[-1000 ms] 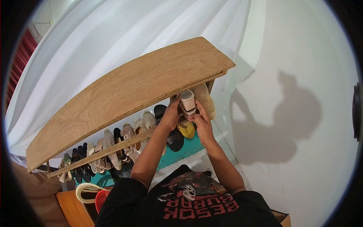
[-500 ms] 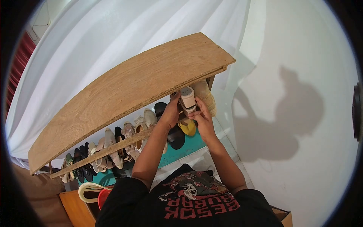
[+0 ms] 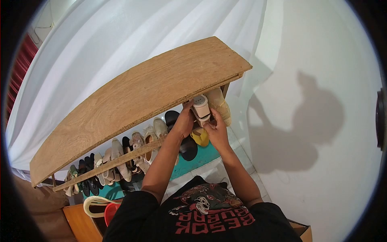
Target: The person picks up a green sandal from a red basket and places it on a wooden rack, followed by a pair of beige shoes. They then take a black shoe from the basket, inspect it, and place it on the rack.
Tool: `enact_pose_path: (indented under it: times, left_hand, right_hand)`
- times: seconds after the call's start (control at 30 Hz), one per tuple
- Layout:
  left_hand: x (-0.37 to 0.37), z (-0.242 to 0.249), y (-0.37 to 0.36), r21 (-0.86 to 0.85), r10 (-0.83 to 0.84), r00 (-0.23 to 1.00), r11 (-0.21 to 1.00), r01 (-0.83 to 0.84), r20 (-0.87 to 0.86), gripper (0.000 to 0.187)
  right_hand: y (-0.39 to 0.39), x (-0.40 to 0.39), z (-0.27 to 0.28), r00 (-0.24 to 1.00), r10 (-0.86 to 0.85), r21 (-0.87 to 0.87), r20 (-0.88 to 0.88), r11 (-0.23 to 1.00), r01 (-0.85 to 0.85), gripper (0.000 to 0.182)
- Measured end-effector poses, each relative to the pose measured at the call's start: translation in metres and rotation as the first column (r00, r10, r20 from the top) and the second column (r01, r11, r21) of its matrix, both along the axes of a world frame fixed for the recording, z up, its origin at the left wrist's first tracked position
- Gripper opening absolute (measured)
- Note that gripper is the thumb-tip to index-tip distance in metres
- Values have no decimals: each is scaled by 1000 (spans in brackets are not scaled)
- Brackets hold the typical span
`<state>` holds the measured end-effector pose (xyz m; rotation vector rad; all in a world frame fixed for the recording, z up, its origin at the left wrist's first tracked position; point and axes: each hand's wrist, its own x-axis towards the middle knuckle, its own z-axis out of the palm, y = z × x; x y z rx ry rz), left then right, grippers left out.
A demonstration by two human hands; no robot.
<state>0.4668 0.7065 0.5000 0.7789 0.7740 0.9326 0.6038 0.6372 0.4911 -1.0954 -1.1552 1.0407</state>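
A pair of pale sandals (image 3: 201, 107) is between my two hands, under the right end of the wooden rack's top board (image 3: 141, 92). My left hand (image 3: 186, 120) closes on their left side, its fingertips near the board's edge. Gripping the lower right side is my right hand (image 3: 217, 128), thumb against the lower sandal and fingers along its side. Just below are a yellow shoe (image 3: 200, 137) and a black sandal (image 3: 188, 148). To the right of the pair stands a cream, bag-like shape (image 3: 219, 105) beside the rack's leg.
Several shoes (image 3: 117, 152) line the rack to the left, behind a wooden rail (image 3: 121, 159). A teal surface (image 3: 189, 164) lies beneath. White cloth (image 3: 121, 52) hangs behind, and a white wall (image 3: 314, 181) rises at right. A red container (image 3: 110, 212) is at lower left.
My right hand has shifted its fingers slightly on the lower part of the sandals. The pair has dropped a little; my left hand keeps its hold.
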Motion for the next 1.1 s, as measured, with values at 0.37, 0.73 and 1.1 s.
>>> enact_pose_path:
  times: [0.37,0.73,1.1]
  left_hand:
    - [-2,19,-8,-16,-133,988,991,135,79,63]
    - [2,-5,-6,22,-33,995,999,31,89,74]
    - [-16,2,-4,-166,220,958,967,-191,182,67]
  right_hand:
    - [-4,2,-4,997,-80,26,4,996,80,56]
    - [-6,4,0,993,-98,1,69,995,98,54]
    - [-13,11,-3,949,-114,110,295,990,85,50]
